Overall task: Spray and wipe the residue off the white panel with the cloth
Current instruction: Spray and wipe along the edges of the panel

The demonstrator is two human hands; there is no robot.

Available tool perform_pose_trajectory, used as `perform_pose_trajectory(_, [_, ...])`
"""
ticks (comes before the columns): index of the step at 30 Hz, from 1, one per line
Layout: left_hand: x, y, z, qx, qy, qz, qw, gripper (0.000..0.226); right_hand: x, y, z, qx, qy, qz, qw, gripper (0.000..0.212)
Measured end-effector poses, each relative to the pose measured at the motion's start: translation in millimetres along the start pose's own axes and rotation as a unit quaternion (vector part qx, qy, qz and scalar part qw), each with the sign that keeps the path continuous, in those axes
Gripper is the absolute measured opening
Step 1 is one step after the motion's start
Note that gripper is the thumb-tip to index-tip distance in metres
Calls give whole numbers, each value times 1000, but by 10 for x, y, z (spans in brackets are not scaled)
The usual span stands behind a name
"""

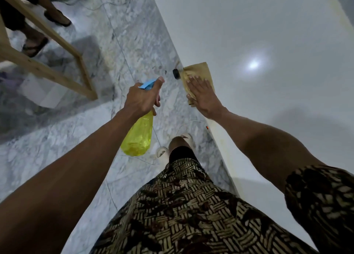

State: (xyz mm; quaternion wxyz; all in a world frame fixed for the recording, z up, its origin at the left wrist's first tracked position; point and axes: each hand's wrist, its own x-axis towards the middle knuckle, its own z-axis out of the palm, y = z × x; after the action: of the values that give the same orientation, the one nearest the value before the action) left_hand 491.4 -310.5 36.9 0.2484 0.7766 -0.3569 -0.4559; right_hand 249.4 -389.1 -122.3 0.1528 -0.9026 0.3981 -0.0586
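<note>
The left hand (142, 98) is curled in a grip, index finger seemingly extended; the right hand (203, 92) is pressed flat, fingers straight.

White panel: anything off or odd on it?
Yes: yellowish residue streaks the white panel along its near edge. The right hand presses the cloth flat there; a small black object sits at that edge.
</note>
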Motion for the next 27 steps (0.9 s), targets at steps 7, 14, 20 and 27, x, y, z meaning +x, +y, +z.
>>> perform_pose_trajectory(7, [-318, 80, 273, 0, -8, 4, 1000, 68, -516, -97, 24, -18, -8, -11, 1000, 61])
perform_pose_trajectory(14, [-708, 3, 626, -25, 6, -5, 1000, 64, -1167, -153, 9, -25, -27, -35, 999, 57])
perform_pose_trajectory(20, [-1198, -168, 996, -36, 8, -15, 999, 70, -1658, -213, 2, -43, -46, -33, 997, 59])
perform_pose_trajectory(27, [-1832, -501, 1365, -25, -5, -19, 999, 75, -2613, -378, 37, -22, -53, -31, 998, 64])
